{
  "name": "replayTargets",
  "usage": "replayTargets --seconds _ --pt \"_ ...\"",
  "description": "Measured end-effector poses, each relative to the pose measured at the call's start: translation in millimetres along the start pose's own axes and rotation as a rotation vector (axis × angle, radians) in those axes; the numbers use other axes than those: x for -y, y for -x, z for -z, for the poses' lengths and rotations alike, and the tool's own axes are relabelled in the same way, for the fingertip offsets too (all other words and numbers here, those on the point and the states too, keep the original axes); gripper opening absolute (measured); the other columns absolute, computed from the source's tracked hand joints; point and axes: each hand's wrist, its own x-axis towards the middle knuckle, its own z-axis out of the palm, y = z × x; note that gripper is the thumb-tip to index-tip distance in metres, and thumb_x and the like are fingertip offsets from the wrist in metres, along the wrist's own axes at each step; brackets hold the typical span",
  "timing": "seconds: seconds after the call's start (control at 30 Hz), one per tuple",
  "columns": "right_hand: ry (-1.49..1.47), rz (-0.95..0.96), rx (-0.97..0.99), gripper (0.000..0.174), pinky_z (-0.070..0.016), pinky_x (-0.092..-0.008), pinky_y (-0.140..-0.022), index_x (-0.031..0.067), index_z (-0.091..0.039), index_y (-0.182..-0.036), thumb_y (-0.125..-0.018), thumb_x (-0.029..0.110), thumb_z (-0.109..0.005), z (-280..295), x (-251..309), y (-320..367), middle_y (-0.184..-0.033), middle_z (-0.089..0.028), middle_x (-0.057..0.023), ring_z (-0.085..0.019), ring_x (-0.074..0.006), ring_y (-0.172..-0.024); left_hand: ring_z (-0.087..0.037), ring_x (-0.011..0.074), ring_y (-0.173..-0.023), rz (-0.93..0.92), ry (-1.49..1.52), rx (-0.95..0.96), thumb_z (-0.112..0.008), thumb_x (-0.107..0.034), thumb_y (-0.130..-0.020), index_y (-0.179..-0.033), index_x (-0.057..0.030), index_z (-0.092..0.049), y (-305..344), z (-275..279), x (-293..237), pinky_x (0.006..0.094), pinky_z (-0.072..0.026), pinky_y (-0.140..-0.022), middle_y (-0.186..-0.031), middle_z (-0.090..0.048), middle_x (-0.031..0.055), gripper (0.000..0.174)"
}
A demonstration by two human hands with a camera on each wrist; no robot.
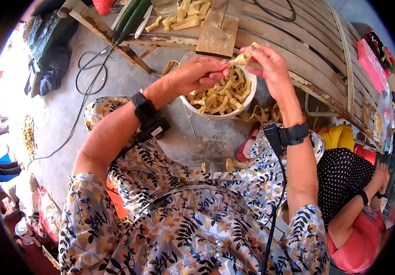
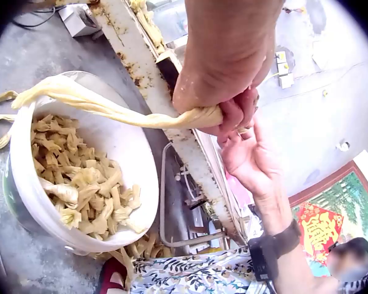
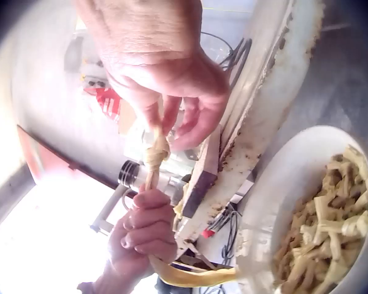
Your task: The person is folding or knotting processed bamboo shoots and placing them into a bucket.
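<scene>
A long pale yellow strip with a knot in it stretches between my two hands. Curled fingers of my left hand grip the strip below the knot, and the strip's tail hangs over the rim of a white bucket. Thumb and finger of my right hand pinch the short end on the other side of the knot. Both hands are above the bucket's far side. Inside the bucket lies a heap of similar knotted pieces.
A slatted bench with a rusty frame stands beyond the bucket, bearing a wooden board, cucumbers and more yellow pieces. A black cable loops over the floor at left. Another person sits at right near a yellow bucket.
</scene>
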Motion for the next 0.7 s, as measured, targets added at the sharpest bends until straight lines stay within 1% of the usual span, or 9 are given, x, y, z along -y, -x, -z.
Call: replayTargets --seconds 0.1,0.13,0.23,0.37,0.47,0.57,0.6,0.67,0.7 --pt "0.163 -0.038 0.138 0.014 -0.0432 -0.0150 -0.054 0.0059 -0.060 -0.089 -0.080 0.016 -0.061 -10.6 -6.8 6.0 -0.079 -0.058 0.0017 -0.051 -0.0031 -0.065 -0.024 0.0008 -0.043 0.025 0.019 0.007 -0.046 -0.024 -0.090 -0.080 -0.0038 -0.053 1.0 1.0 1.8 0.0150 -0.0174 -0.037 -0.056 -0.036 -0.0072 0.024" --pt "0.166 0.038 0.192 0.012 -0.0387 -0.0132 -0.049 0.0048 -0.059 -0.088 -0.080 0.014 -0.061 -11.9 -13.9 3.6 -0.069 -0.054 0.0021 -0.046 -0.0019 -0.055 -0.025 0.0008 -0.043 0.028 0.032 0.025 -0.045 -0.024 -0.090 -0.081 -0.0037 -0.053 0.6 2.5 2.2 0.0149 -0.0181 -0.037 -0.056 -0.037 -0.0067 0.023" --pt "0.019 0.114 0.217 0.016 -0.0361 -0.0159 -0.045 0.0042 -0.061 -0.087 -0.077 0.016 -0.065 -10.0 -14.9 0.2 -0.065 -0.055 0.0010 -0.045 -0.0025 -0.051 -0.026 0.0006 -0.042 0.048 0.049 0.043 -0.045 -0.023 -0.091 -0.081 -0.0039 -0.053 -2.1 10.5 -0.1 0.0147 -0.0189 -0.037 -0.056 -0.037 -0.0065 0.023" --pt "-0.031 0.063 0.177 0.016 -0.0349 -0.0167 -0.043 0.0029 -0.060 -0.085 -0.078 0.017 -0.064 -7.9 -15.1 0.0 -0.064 -0.055 0.0007 -0.044 -0.0036 -0.050 -0.025 0.0007 -0.041 0.058 0.036 0.059 -0.045 -0.024 -0.091 -0.080 -0.0038 -0.053 -1.0 11.2 -3.1 0.0145 -0.0192 -0.036 -0.056 -0.036 -0.0070 0.024" --pt "0.101 0.039 0.063 0.016 -0.0415 -0.0164 -0.051 0.0024 -0.061 -0.086 -0.082 0.018 -0.059 -12.1 -3.2 7.0 -0.073 -0.059 -0.0006 -0.050 -0.0046 -0.057 -0.025 0.0006 -0.041 0.096 0.020 0.060 -0.045 -0.024 -0.091 -0.079 -0.0037 -0.053 1.3 17.4 -2.7 0.0145 -0.0188 -0.036 -0.055 -0.036 -0.0071 0.025" --pt "0.379 0.239 0.027 0.021 -0.0444 -0.0175 -0.055 0.0020 -0.063 -0.082 -0.083 0.022 -0.058 1.9 -17.4 -8.2 -0.076 -0.061 0.0000 -0.053 -0.0047 -0.062 -0.032 0.0018 -0.043 0.116 -0.040 0.065 -0.048 -0.029 -0.089 -0.084 -0.0029 -0.055 0.4 18.7 -2.5 0.0150 -0.0289 -0.039 -0.056 -0.039 -0.0061 0.028" --pt "0.560 0.328 -0.012 0.021 -0.0441 -0.0176 -0.053 0.0020 -0.064 -0.078 -0.083 0.022 -0.059 1.7 -17.4 -9.7 -0.071 -0.060 0.0013 -0.053 -0.0035 -0.062 -0.037 0.0027 -0.045 0.062 -0.203 -0.015 -0.051 -0.030 -0.087 -0.086 -0.0022 -0.055 1.5 13.9 -3.1 0.0162 -0.0328 -0.041 -0.058 -0.042 -0.0048 0.028" --pt "0.443 0.322 -0.021 0.019 -0.0427 -0.0179 -0.049 0.0012 -0.062 -0.076 -0.082 0.019 -0.061 -1.2 -14.5 -7.3 -0.064 -0.058 0.0014 -0.050 -0.0030 -0.055 -0.046 0.0046 -0.050 -0.056 -0.531 -0.179 -0.056 -0.032 -0.084 -0.092 -0.0008 -0.055 3.1 1.5 -5.7 0.0187 -0.0406 -0.046 -0.060 -0.049 -0.0023 0.032" --pt "0.384 0.317 -0.024 0.019 -0.0420 -0.0180 -0.046 0.0007 -0.061 -0.074 -0.081 0.018 -0.061 -6.6 -12.4 -4.7 -0.060 -0.057 0.0015 -0.049 -0.0027 -0.052 -0.049 0.0056 -0.054 -0.173 -0.643 -0.210 -0.059 -0.031 -0.082 -0.094 -0.0003 -0.055 -0.8 1.4 -3.7 0.0201 -0.0424 -0.049 -0.063 -0.052 -0.0006 0.033"
